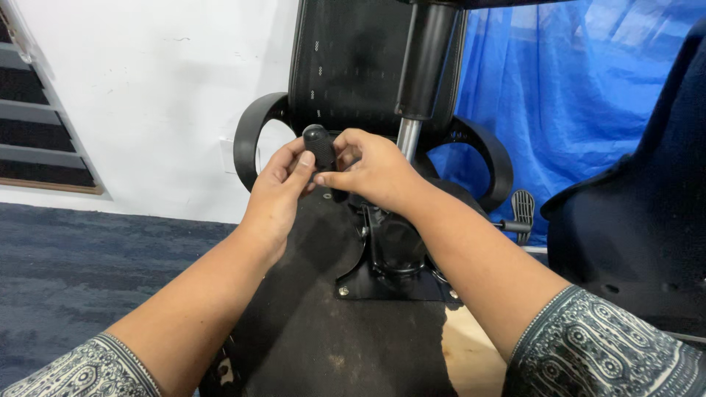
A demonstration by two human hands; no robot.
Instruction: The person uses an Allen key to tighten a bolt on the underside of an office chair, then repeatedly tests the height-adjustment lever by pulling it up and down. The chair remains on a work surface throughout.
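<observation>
An office chair lies overturned in front of me, its seat underside point(316, 323) facing up and its black mesh back point(346, 66) standing behind. My left hand point(276, 195) and my right hand point(371, 169) meet above the seat mechanism point(397, 250) and together grip a black rounded handle point(320, 145), the kind a screwdriver has. Its lower part is hidden by my fingers. The gas lift column point(421, 66) with its silver piston rises just right of my right hand.
Two curved black armrests point(254, 136) point(489, 158) flank the mechanism. A lever with a ribbed paddle point(522, 209) sticks out right. Another dark chair point(640, 220) stands at the right, a blue tarp point(573, 95) behind, white wall left, dark carpet point(81, 272) below.
</observation>
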